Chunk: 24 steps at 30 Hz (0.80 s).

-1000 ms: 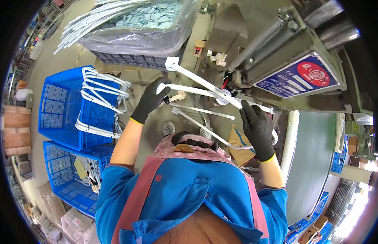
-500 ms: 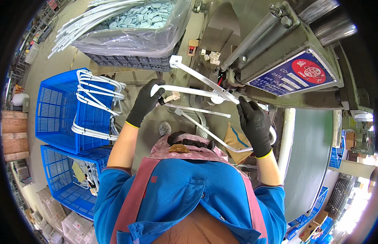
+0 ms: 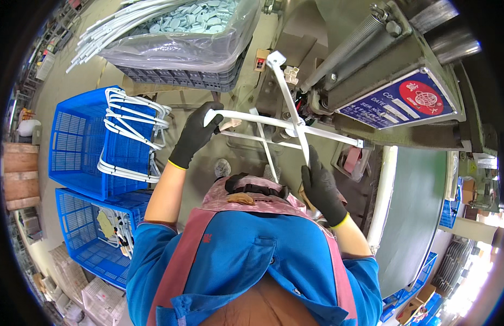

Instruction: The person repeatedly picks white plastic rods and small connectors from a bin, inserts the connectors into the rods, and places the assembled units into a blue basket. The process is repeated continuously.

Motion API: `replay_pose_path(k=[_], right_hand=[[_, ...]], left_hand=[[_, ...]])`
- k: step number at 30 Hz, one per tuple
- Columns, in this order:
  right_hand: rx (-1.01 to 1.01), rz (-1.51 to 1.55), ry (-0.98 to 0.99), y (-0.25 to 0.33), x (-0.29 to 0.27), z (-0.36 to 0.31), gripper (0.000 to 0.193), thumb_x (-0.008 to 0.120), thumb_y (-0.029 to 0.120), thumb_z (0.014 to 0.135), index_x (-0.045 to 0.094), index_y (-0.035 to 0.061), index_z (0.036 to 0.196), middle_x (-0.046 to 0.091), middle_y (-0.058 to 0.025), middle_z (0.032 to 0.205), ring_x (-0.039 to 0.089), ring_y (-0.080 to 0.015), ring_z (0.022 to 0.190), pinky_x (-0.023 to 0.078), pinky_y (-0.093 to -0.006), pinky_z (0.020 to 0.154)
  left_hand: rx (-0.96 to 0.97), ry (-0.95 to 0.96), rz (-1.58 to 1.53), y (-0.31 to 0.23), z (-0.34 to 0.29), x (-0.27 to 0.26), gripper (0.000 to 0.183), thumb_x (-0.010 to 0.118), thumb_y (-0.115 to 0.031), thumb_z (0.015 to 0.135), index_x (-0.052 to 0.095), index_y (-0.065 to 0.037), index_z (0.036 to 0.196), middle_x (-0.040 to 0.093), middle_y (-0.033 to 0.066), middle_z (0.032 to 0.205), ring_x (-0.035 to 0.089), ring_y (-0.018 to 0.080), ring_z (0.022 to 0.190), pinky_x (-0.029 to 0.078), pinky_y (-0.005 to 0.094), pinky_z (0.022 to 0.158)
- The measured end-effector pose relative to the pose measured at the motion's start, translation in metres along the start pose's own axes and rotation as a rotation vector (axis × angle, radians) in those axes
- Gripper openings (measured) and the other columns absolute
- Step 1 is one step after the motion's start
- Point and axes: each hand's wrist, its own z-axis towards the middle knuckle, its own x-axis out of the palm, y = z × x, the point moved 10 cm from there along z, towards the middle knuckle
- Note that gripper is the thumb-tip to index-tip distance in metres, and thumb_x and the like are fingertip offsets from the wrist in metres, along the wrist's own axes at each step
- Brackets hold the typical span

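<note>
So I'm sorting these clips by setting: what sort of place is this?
Most likely a factory floor. A green machine stands ahead, blue crates hold white plastic frames, and the gloved left hand and right hand hold another white frame.

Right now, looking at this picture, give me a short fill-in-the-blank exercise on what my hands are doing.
1. Both hands wear ____ gloves.
2. The left hand grips one end of a ____ crossed plastic frame.
3. The right hand holds the frame's ____ end.
4. Finished white frames hang over the rim of a ____ crate.

Missing words: black; white; lower; blue
</note>
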Motion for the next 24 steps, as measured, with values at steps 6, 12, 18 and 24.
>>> replay_pose_path(k=[6, 12, 18, 24], right_hand=[[0.089, 0.101, 0.013, -0.021, 0.011, -0.008, 0.053, 0.052, 0.011, 0.09, 0.034, -0.0008, 0.139, 0.059, -0.0288, 0.091, 0.059, -0.0437, 0.077, 0.046, -0.0472, 0.064], [0.088, 0.055, 0.016, -0.019, 0.008, -0.004, 0.053, 0.052, 0.011, 0.09, 0.035, 0.0027, 0.139, 0.061, -0.0277, 0.091, 0.059, -0.0445, 0.078, 0.047, -0.0489, 0.066], [0.05, 0.072, 0.017, -0.025, 0.008, -0.003, 0.053, 0.052, 0.012, 0.089, 0.036, 0.007, 0.139, 0.061, -0.0258, 0.089, 0.06, -0.0434, 0.077, 0.047, -0.0492, 0.065], [0.015, -0.033, -0.01, -0.031, 0.012, 0.001, 0.057, 0.056, 0.021, 0.088, 0.035, 0.0115, 0.14, 0.065, -0.0218, 0.089, 0.063, -0.0387, 0.071, 0.049, -0.0469, 0.059]], left_hand=[[0.093, -0.142, -0.04, -0.05, -0.014, 0.001, 0.034, 0.061, -0.03, 0.092, 0.058, -0.005, 0.115, 0.063, 0.0091, 0.087, 0.06, 0.0171, 0.066, 0.048, 0.0295, 0.06], [-0.28, 0.318, -1.401, -0.073, -0.029, 0.097, 0.059, 0.059, -0.05, 0.089, 0.051, -0.004, 0.126, 0.064, 0.0063, 0.103, 0.055, 0.0107, 0.072, 0.042, 0.0255, 0.063], [-0.321, 0.293, -1.141, -0.068, -0.012, 0.112, 0.061, 0.059, -0.042, 0.092, 0.043, -0.001, 0.134, 0.06, 0.0105, 0.111, 0.059, 0.0202, 0.094, 0.048, 0.0312, 0.081], [0.441, 0.088, 0.083, -0.129, 0.015, 0.115, 0.064, 0.062, -0.045, 0.086, 0.047, -0.001, 0.131, 0.055, 0.0181, 0.121, 0.054, 0.0343, 0.108, 0.042, 0.0418, 0.093]])
